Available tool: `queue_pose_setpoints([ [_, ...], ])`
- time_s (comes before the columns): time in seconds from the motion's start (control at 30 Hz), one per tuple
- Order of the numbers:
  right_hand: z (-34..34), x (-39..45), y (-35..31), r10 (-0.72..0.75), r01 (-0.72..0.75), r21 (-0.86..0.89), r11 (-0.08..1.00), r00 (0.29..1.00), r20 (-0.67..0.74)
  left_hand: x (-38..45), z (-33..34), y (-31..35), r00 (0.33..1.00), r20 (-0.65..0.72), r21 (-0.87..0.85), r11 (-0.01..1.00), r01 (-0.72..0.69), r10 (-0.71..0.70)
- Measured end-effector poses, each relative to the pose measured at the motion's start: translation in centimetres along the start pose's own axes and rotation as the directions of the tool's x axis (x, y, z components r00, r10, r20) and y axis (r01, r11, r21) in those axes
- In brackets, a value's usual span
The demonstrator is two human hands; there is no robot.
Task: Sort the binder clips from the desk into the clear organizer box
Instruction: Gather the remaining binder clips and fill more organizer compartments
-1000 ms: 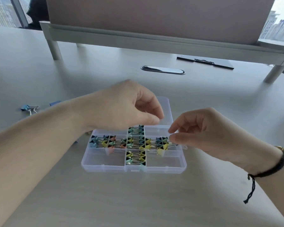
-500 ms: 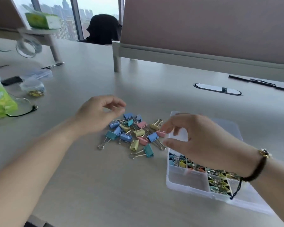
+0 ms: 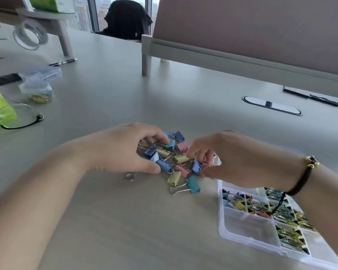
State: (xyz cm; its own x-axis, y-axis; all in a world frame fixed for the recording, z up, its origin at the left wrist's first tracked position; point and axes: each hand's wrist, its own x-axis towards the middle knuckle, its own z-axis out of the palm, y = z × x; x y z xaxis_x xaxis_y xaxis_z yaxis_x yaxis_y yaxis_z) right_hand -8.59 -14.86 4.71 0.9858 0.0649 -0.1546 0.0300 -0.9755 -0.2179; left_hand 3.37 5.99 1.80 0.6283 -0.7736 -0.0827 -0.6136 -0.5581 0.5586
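The heap of small coloured metal binder clips (image 3: 172, 162) was flanked by both hands: left hand (image 3: 123, 149) curled over clips, right hand (image 3: 228, 158) pinching at clips; the clear plastic organizer box (image 3: 248, 228) lay nearer the right.

Both forearms are bare, with no sleeves showing. The right wrist, at the right of the frame, wears a thin dark cord bracelet (image 3: 300, 181) with a small gold-coloured bead or clasp on top and a loose knotted tail hanging below it.
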Motion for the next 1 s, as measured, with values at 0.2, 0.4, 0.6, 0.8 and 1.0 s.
queue_pose_setpoints([
  [0.2, 0.3, -0.1, -0.5, -0.065, 0.065, -0.046, 0.997, 0.998, 0.01, -0.1, -0.2, -0.2, 1.0, -0.017, -0.02, 1.0, -0.012, 0.012],
  [0.4, 0.5, 0.0, -0.2, -0.07, 0.07, -0.034, 0.997, 0.998, 0.005, 0.1, -0.3, -0.6, 0.999, -0.027, -0.071, 0.997, -0.033, 0.031],
  [0.6, 0.5, -0.6, -0.2, -0.096, 0.096, -0.044, 0.994, 0.995, -0.012, -0.2, -0.7, -1.2, 0.999, 0.012, -0.282, 0.959, -0.031, 0.036],
  [0.8, 0.5, -0.4, -0.6, -0.086, 0.085, -0.034, 0.996, 0.996, -0.019, -1.1, -1.9, -1.2, 0.987, -0.134, -0.114, 0.991, 0.074, -0.089],
  [1.0, 0.8, -0.3, -0.6, -0.06, 0.068, 0.064, 0.996, 0.991, -0.119, -1.2, -1.7, -1.3, 0.987, -0.104, -0.098, 0.989, 0.111, -0.121],
])
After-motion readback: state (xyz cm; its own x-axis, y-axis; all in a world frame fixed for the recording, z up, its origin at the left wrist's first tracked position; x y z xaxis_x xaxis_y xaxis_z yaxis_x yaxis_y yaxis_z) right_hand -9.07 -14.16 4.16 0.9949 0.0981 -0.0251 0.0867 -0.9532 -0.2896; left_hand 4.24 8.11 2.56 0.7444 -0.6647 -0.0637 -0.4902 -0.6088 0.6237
